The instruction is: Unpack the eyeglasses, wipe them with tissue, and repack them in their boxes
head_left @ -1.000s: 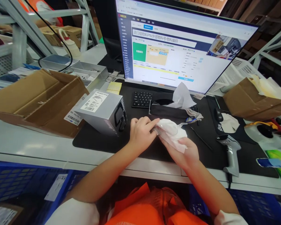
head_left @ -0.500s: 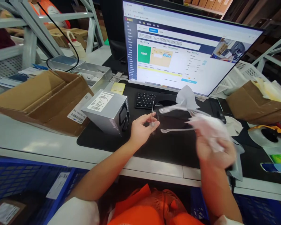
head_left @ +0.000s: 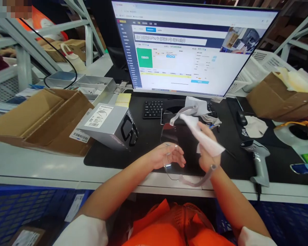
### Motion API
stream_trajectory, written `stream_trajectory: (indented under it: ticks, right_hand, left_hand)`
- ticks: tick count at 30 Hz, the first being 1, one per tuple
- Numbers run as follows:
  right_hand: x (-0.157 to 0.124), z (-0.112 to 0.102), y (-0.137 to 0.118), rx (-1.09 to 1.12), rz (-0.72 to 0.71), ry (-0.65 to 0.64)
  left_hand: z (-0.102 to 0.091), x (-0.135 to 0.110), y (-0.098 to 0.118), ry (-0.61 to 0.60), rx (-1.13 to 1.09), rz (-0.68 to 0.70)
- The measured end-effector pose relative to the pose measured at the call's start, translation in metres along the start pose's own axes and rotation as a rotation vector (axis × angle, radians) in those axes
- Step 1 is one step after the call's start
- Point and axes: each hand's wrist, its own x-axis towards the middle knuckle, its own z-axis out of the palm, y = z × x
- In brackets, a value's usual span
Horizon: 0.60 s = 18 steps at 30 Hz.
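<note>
Near the front edge of the black mat, my left hand [head_left: 166,156] has its fingers curled around the thin rim of clear eyeglasses [head_left: 167,165]. A translucent curved temple [head_left: 197,181] reaches right, below my right hand. My right hand [head_left: 207,157] grips a white cloth [head_left: 201,135], which hangs across the fingers apart from the lens. Beyond the hands is another translucent curved piece [head_left: 183,112]; whether it joins the held glasses I cannot tell. A dark glossy sheet [head_left: 168,132] lies under it. To the left stands a grey printed box [head_left: 107,126].
A monitor [head_left: 174,51] stands behind a black keyboard [head_left: 152,109]. An open cardboard box [head_left: 41,119] is at left. On the right are a barcode scanner [head_left: 259,162], a mouse [head_left: 242,118], a tape roll [head_left: 295,131] and another carton [head_left: 282,97]. Blue crates [head_left: 36,208] sit below the desk edge.
Both hands have come closer together and nearer the desk edge. The glasses have turned in my left hand, and the cloth in my right hand has moved left, uncovering the scanner.
</note>
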Motion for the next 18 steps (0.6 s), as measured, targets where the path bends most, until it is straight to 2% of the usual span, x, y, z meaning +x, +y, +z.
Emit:
stream_trajectory:
  ticks: [2, 4, 11, 14, 18]
  right_hand:
    - [0.0, 0.009, -0.005, 0.019, -0.204, -0.103]
    - [0.001, 0.012, -0.007, -0.016, -0.32, -0.206]
    - [0.004, 0.012, -0.011, -0.161, -0.381, -0.447]
    - [0.002, 0.015, -0.009, -0.203, -0.404, -0.452]
    - [-0.001, 0.019, 0.002, -0.281, -0.399, -0.374]
  left_hand:
    - [0.0, 0.0, -0.005, 0.005, -0.006, -0.005]
    - [0.0, 0.0, -0.008, 0.016, -0.007, -0.001]
    - [-0.003, -0.007, -0.003, -0.091, -0.02, -0.119]
    - [-0.003, -0.009, 0.001, -0.172, -0.037, -0.202]
    - [-0.001, -0.01, 0.0, -0.21, -0.102, -0.243]
